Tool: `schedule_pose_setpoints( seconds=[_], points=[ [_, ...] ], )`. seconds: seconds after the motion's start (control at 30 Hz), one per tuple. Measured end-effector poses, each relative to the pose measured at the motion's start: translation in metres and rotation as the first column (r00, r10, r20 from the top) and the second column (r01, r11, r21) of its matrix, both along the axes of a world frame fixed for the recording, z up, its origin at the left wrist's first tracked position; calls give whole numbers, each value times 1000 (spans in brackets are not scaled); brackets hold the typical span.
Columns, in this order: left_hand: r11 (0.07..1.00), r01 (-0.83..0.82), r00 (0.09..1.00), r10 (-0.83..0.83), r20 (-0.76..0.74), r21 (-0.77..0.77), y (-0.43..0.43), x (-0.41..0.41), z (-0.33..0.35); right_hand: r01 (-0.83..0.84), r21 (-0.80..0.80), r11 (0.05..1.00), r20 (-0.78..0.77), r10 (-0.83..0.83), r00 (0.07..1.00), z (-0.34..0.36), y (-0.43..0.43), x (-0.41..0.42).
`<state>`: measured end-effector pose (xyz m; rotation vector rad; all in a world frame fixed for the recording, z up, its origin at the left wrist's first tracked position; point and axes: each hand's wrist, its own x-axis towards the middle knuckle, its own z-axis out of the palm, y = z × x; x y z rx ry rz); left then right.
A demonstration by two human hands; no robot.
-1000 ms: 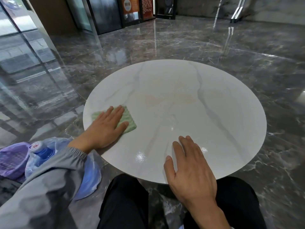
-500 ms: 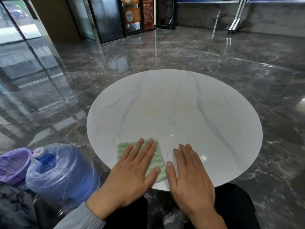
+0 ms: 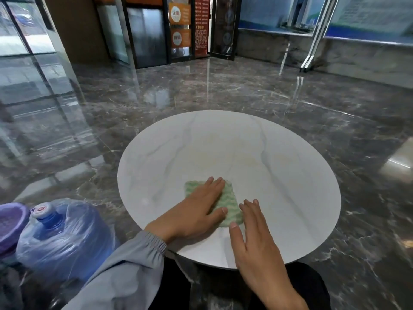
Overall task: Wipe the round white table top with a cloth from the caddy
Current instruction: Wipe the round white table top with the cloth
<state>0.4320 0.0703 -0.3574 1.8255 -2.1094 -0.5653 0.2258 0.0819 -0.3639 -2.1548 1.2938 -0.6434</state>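
While our left hand (image 3: 194,213) lies flat on the green cloth (image 3: 233,203), its fingers (image 3: 212,186) straight and spread and pinching nothing, the cloth sits on the near-middle part of the round white worktop (image 3: 290,175), pressed down under palm and fingers. Our right hand (image 3: 254,240) rests open on the bare marble just beside the cloth's near corner, fingers straight, holding nothing; it seems to serve as a brace.

We judge the step in hand to be the wiping itself. Faint yellowish staining shows toward the middle and far side of the worktop (image 3: 223,157), so the strokes should reach there and not only cover the near edge. To do this well we would press through the whole palm, so the cloth slides as one flat pad and does not bunch or roll under the fingertips. Overlapping passes that run out over the rim would leave no strip missed.

The right hand sits in the cloth's path. It should move aside, or the patch beneath it will go unwiped. A blue water-cooler bottle (image 3: 62,238) wrapped in clear film stands on the floor at our left, close to the sleeve (image 3: 134,265), so a wide leftward sweep calls for some care with the elbow.
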Motion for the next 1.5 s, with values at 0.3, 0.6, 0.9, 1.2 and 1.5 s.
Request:
schedule_pose_setpoints(
  seconds=[0.3, 0.6, 0.9, 1.2, 1.5],
  points=[
    [665, -616, 787, 495, -369, -423, 32, 44, -21, -437, -117, 892, -429, 352, 832, 6, -38, 72],
    [724, -442, 892, 417, -175, -530, 30, 39, -30, -408, -35, 913, -505, 336, 795, 0, -92, 56],
    [730, -437, 889, 438, -131, -526, 27, 37, -33, -119, -8, 993, -585, 92, 806, -4, -170, 52],
    [713, -486, 865, 474, -164, -505, 28, 40, -36, -471, -37, 881, -505, 390, 770, -2, -119, 126],
    [723, -455, 877, 464, -123, -520, 28, 37, -33, 2, 54, 999, -627, 32, 778, 5, -232, -12]
  ],
)
